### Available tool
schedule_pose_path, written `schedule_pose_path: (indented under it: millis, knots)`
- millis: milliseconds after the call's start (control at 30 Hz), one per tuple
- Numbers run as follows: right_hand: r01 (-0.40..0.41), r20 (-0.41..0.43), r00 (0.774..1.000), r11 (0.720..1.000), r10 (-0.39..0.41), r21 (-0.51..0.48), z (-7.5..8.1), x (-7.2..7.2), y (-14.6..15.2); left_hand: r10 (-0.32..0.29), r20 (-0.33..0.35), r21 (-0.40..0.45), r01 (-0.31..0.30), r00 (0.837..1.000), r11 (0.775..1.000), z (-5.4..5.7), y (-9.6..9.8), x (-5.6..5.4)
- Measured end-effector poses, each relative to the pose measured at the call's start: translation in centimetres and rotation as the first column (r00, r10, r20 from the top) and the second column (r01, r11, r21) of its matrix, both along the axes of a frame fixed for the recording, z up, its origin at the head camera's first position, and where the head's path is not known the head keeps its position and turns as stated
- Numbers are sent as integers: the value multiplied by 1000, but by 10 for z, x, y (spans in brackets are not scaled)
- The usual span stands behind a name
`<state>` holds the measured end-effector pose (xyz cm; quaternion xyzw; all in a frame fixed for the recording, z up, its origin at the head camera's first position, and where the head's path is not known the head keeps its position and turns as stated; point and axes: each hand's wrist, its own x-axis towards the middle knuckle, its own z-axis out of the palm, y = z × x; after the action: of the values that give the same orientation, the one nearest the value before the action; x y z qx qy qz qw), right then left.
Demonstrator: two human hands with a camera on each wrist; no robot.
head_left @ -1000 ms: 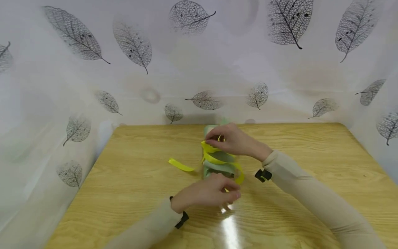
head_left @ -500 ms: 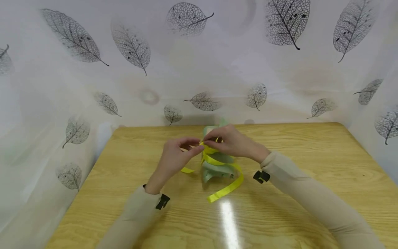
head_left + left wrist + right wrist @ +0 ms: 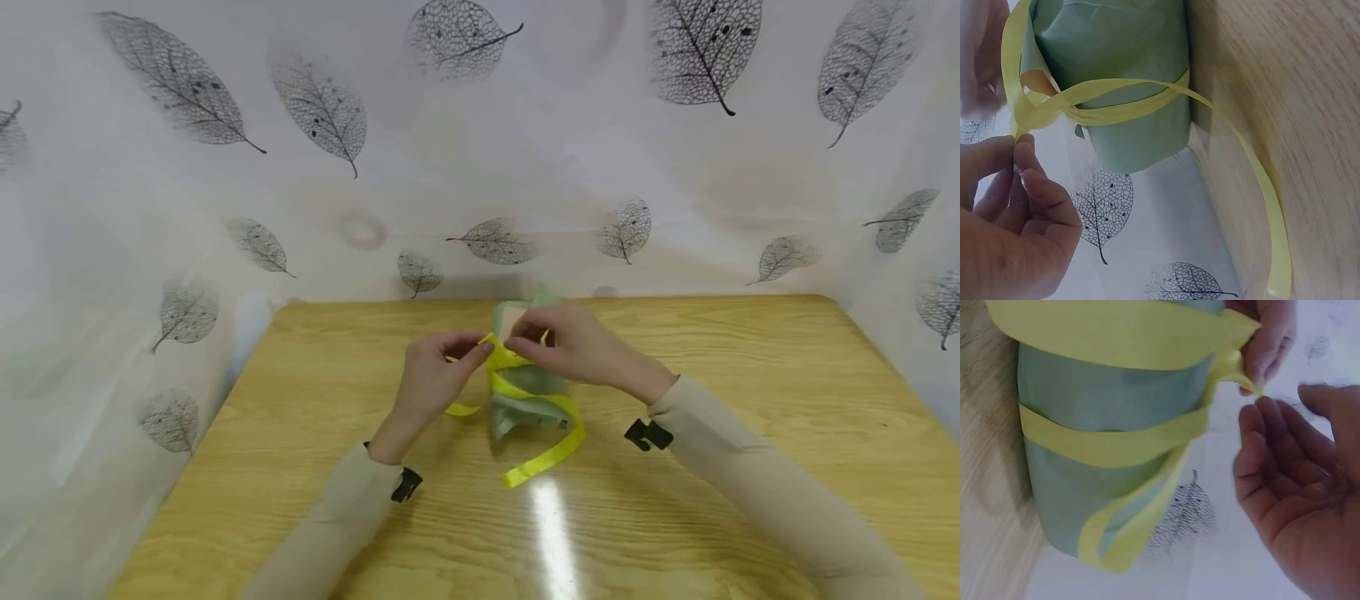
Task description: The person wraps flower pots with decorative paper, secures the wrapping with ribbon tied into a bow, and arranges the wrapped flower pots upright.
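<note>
A package wrapped in pale green paper [image 3: 528, 410] lies towards the back of the table, with a yellow ribbon [image 3: 543, 461] wound about it. My left hand [image 3: 435, 373] pinches the ribbon between thumb and fingertips beside the package, clearest in the left wrist view. There, a ribbon loop stands above the pinch and one tail hangs across the green paper [image 3: 1110, 50]. My right hand [image 3: 583, 346] is over the package. In the right wrist view its thumb is apart from its fingers [image 3: 1285, 447], whose tips come right at a ribbon end [image 3: 1244, 382].
The wood-grain table [image 3: 300, 467] carries the package, and a ribbon end [image 3: 461, 410] lies left of it. Behind stands a pale cloth backdrop with leaf prints [image 3: 318, 108]. Light glares on the table [image 3: 553, 533] in front.
My left hand has come from in front of the package up to its left side and taken hold of the ribbon. My right hand has shifted slightly right and parted its thumb from its fingers.
</note>
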<state>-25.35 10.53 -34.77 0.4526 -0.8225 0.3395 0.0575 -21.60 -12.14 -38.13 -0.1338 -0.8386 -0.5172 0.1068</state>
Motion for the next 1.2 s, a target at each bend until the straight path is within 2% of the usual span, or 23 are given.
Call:
schedule_pose_path:
  millis: [100,233,467,567,700,800,1000,1100,1200]
  knots:
    - [10,-31,999,996,-7,93,-1,15,10,-4,14,15,4,1000,1000,1,1,0]
    - [5,-59,998,978,8,210,-10,30,20,-9,11,22,8,1000,1000,3,0,1]
    - [-22,-23,999,986,26,167,-26,38,52,-18,21,4,18,1000,1000,1,-3,4]
    - [-3,-24,1000,987,7,162,-31,42,73,-15,22,-13,15,1000,1000,-1,-6,4]
    - [57,-24,998,984,-54,171,-34,45,107,-2,31,-28,3,1000,1000,-3,-9,3]
    - [142,-24,990,970,-140,200,-38,43,135,2,42,-33,-1,999,999,-4,-11,3]
    - [337,-65,941,907,-331,253,-45,38,181,2,62,-32,0,998,1000,-3,-12,4]
    - [380,-64,923,880,-378,285,-47,37,193,-1,77,-27,3,997,1000,-2,-11,4]
    - [390,-44,916,861,-398,325,-46,35,196,-11,101,-20,13,995,1000,-1,-11,5]
